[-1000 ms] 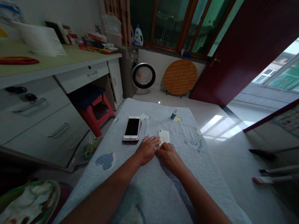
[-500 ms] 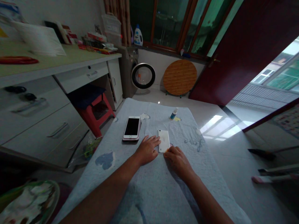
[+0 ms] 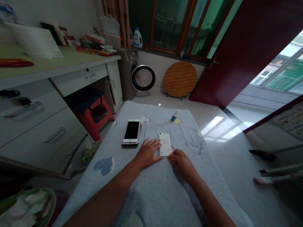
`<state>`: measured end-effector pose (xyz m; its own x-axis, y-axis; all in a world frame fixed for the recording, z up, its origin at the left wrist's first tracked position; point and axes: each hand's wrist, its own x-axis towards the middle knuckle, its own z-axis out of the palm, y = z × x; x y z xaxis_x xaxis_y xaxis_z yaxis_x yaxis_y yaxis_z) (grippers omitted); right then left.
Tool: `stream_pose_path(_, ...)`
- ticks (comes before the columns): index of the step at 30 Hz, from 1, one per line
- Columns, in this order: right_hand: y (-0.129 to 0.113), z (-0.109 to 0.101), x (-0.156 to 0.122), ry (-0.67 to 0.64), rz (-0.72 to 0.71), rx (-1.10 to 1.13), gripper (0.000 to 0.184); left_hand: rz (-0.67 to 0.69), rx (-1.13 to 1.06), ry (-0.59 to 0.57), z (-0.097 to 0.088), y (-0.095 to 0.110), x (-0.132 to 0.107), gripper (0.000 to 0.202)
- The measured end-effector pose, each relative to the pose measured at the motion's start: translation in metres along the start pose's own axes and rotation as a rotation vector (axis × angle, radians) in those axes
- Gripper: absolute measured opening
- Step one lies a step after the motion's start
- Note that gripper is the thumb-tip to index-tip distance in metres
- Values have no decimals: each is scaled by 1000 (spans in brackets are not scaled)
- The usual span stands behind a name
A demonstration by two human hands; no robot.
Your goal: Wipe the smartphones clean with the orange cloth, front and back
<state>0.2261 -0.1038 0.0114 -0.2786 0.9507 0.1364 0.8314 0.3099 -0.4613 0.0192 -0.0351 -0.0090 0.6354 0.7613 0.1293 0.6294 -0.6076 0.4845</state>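
A white smartphone [image 3: 165, 143] lies back side up on the cloth-covered table. My left hand [image 3: 148, 152] rests flat with its fingers apart, the fingertips touching the phone's left edge. At the phone's lower right corner, my right hand [image 3: 180, 160] is closed around a small orange piece [image 3: 169, 155], mostly hidden by the fingers; its kind is unclear. To the left, another phone with a white front and dark screen [image 3: 132, 131] lies face up on a stack of at least one more device. A small spray bottle [image 3: 174, 116] stands beyond the white smartphone, a little to the right.
The table wears a pale blue cloth [image 3: 104, 189] with heart patterns. Left are a desk with drawers [image 3: 54, 123] and a red stool [image 3: 99, 116]. A washing machine [image 3: 127, 72] with its door open and a round wooden board [image 3: 180, 78] stand beyond.
My left thumb has stretched out toward the phone's lower edge. My right hand has shifted very slightly at the phone's lower corner. The whole view has moved a little.
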Motion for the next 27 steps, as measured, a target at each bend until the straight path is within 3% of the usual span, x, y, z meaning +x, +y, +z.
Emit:
stream_pose_path(7,2,-1,3,74,34,170,17,-13,32,27,5,-1,2,49)
stream_pose_path(16,21,4,18,87,87,122,20,-6,23,18,3,1,2,49)
stream_pose_path(27,31,5,93,104,339,-111,27,-10,18,-9,2,1,2,49)
